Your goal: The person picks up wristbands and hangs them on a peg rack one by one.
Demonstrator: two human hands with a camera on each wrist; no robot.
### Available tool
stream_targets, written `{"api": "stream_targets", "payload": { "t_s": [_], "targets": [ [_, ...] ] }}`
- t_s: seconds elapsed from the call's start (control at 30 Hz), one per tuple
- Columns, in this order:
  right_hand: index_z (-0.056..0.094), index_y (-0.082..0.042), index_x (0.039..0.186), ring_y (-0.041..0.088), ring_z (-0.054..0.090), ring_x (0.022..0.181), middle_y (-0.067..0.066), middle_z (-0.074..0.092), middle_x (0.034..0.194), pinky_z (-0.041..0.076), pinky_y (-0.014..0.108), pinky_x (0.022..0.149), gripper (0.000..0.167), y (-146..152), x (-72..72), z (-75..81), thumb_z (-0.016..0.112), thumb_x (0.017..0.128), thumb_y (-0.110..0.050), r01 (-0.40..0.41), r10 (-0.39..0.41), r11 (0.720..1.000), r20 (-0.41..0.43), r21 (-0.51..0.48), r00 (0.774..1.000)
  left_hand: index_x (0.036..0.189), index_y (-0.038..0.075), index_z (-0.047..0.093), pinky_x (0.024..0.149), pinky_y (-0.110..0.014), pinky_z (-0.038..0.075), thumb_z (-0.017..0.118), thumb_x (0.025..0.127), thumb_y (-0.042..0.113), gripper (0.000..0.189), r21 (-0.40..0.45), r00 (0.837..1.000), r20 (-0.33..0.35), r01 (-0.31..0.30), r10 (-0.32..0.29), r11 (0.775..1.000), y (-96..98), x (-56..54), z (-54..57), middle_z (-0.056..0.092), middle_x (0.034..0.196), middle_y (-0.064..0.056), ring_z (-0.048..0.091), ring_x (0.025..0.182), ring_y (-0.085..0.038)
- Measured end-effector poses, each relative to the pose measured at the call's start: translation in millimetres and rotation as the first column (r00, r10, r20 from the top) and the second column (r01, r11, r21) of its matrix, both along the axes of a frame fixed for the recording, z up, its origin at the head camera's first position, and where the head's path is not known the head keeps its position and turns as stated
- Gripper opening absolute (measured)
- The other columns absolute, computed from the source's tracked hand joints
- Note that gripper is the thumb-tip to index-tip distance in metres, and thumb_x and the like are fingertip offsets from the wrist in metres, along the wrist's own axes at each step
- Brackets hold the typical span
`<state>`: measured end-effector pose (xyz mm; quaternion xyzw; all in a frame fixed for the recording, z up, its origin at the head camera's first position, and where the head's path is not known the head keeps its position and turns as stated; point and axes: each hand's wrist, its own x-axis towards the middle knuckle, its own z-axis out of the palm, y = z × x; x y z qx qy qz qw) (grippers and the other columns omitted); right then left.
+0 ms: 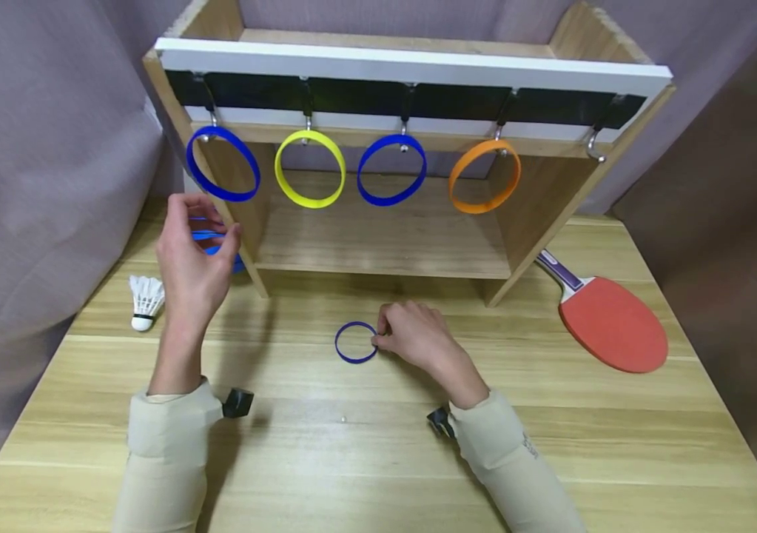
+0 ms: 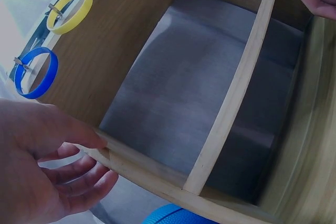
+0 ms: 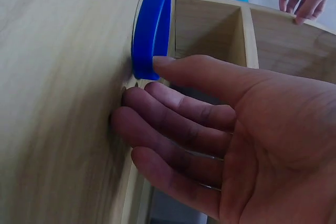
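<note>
Head-camera footage shows a small flat blue plastic ring [image 1: 356,342] lying on the pale wooden table [image 1: 351,459], where it is touched at its right edge by the curled fingertips of the right hand [image 1: 414,337]; a firm pinch cannot be confirmed. Farther back, the left hand [image 1: 192,255] is raised beside the left wall of the open wooden rack [image 1: 385,244], its fingers loosely spread and nothing gripped. Blue, yellow, blue and orange rings are hung from hooks above.
</note>
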<state>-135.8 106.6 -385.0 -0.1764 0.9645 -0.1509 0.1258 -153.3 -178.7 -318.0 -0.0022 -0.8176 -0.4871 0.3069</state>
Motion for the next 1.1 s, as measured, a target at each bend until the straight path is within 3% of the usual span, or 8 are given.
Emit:
{"api": "stream_targets", "payload": {
  "t_s": [0.27, 0.53, 0.73, 0.93, 1.1],
  "targets": [
    [0.068, -0.019, 0.084, 0.014, 0.056, 0.072, -0.010, 0.060, 0.076, 0.047, 0.033, 0.060, 0.012, -2.5, 0.3, -1.5, 0.080, 0.082, -0.021, 0.004, -0.004, 0.999, -0.006, -0.046, 1.000, 0.116, 0.000, 0.053, 0.071, -0.017, 0.056, 0.072, 0.085, 0.001, 0.036, -0.006, 1.000, 0.000, -0.002, 0.002, 1.000, 0.0, -0.1, 0.3, 0.060, 0.098, -0.004, 0.062, 0.083, -0.012],
    [0.068, -0.020, 0.083, 0.013, 0.056, 0.072, -0.011, 0.059, 0.074, 0.047, 0.033, 0.059, 0.013, -3.6, -0.2, -3.2, 0.080, 0.081, -0.020, 0.010, -0.011, 0.999, -0.021, -0.044, 1.000, 0.115, 0.000, 0.053, 0.070, -0.017, 0.056, 0.071, 0.085, 0.000, 0.036, 0.000, 1.000, -0.003, -0.001, 0.001, 1.000, -0.1, -0.5, 0.1, 0.059, 0.097, -0.004, 0.062, 0.082, -0.011],
    [0.068, -0.020, 0.079, 0.009, 0.056, 0.066, -0.013, 0.061, 0.071, 0.048, 0.028, 0.058, 0.011, -4.5, -0.3, -2.9, 0.076, 0.080, -0.013, -0.002, -0.007, 0.991, -0.066, -0.137, 0.998, 0.116, 0.000, 0.052, 0.070, -0.017, 0.056, 0.071, 0.085, 0.000, 0.036, -0.005, 1.000, -0.002, -0.003, 0.003, 1.000, -0.4, -0.2, -0.3, 0.060, 0.098, -0.004, 0.062, 0.082, -0.011],
    [0.069, -0.020, 0.080, 0.001, 0.059, 0.065, -0.014, 0.064, 0.072, 0.051, 0.023, 0.062, 0.011, -1.7, 1.6, 8.6, 0.077, 0.080, -0.012, -0.087, 0.050, 0.956, -0.136, -0.279, 0.989, 0.115, 0.000, 0.052, 0.070, -0.017, 0.056, 0.071, 0.085, 0.000, 0.036, 0.001, 1.000, -0.003, 0.002, -0.002, 1.000, 0.3, -0.2, -0.5, 0.059, 0.097, -0.004, 0.062, 0.082, -0.011],
    [0.070, -0.020, 0.083, 0.000, 0.061, 0.069, -0.014, 0.066, 0.076, 0.052, 0.021, 0.063, 0.009, -2.2, 5.3, 19.2, 0.077, 0.082, -0.014, -0.197, 0.145, 0.928, -0.180, -0.317, 0.973, 0.115, 0.000, 0.052, 0.070, -0.017, 0.056, 0.071, 0.085, 0.000, 0.035, 0.003, 1.000, -0.005, 0.003, -0.003, 1.000, 0.2, -0.1, -0.1, 0.059, 0.097, -0.004, 0.062, 0.082, -0.011]
  ]
}}
